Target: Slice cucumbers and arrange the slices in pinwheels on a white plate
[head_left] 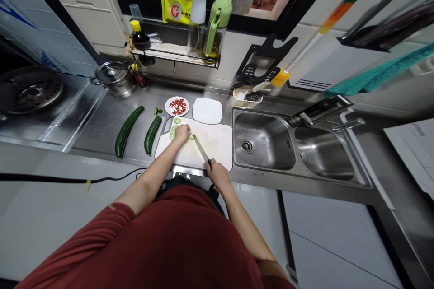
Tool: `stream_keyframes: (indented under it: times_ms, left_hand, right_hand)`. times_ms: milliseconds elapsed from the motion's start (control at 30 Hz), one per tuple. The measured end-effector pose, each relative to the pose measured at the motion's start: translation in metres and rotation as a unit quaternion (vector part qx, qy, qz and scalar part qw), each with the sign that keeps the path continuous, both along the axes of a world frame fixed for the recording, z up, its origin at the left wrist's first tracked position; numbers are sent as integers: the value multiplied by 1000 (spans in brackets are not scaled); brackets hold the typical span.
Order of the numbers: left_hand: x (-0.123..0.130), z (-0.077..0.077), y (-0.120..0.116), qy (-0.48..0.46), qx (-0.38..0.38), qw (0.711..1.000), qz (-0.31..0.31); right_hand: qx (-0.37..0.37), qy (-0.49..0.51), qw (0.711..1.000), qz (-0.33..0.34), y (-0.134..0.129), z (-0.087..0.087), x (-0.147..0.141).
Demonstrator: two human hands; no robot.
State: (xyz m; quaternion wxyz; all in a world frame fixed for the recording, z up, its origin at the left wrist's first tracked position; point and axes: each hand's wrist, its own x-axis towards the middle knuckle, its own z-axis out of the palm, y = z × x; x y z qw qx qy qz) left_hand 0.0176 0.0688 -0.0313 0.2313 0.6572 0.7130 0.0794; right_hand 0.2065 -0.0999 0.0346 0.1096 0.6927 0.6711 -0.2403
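Red-shirted torso (179, 244) nearest the lens, on the near side of the chopping board (217, 144); step judged in hand: cucumber slicing.
Right hand (219, 174) closed round the handle of one knife (201, 148), blade over the board. Left hand (183, 133) over the board's left part, fingers bent down; cannot tell if it grips anything. Cucumber slices (173, 132) on the board beside it, one at the knife tip; full count hidden. Next cut likely calls for left fingertips clear of the edge. Counts: two cucumbers (129, 132) left of the board on the worktop (95, 131); at least two offcuts (156, 111) near its far-left corner; beyond it, one round plate (167, 106) with uncounted red pieces (178, 106), one square plate (207, 110); right, two sink basins (267, 140).
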Motion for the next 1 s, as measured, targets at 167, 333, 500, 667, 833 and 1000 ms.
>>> stream_keyframes:
  times_ms: [167, 333, 500, 667, 833, 1000]
  left_hand:
    - [0, -3, 0, 3, 1, 1000, 2]
    - [1, 0, -1, 11, 4, 1000, -1]
    - [2, 4, -2, 15, -6, 1000, 0]
    - [2, 2, -2, 5, -6, 1000, 1]
    - [1, 0, -1, -8, -3, 1000, 2]
    - [0, 1, 0, -23, -15, 1000, 13]
  right_hand:
    - [2, -9, 1000, 4, 1, 1, -2]
    - [-2, -15, 1000, 4, 1, 1, -4]
    - [-4, -15, 1000, 6, -1, 5, -8]
    - [-15, -7, 1000, 6, 0, 7, -8]
    - [-20, 1, 1000, 4, 5, 4, -9]
    - [-27, 7, 1000, 2, 12, 1, -11]
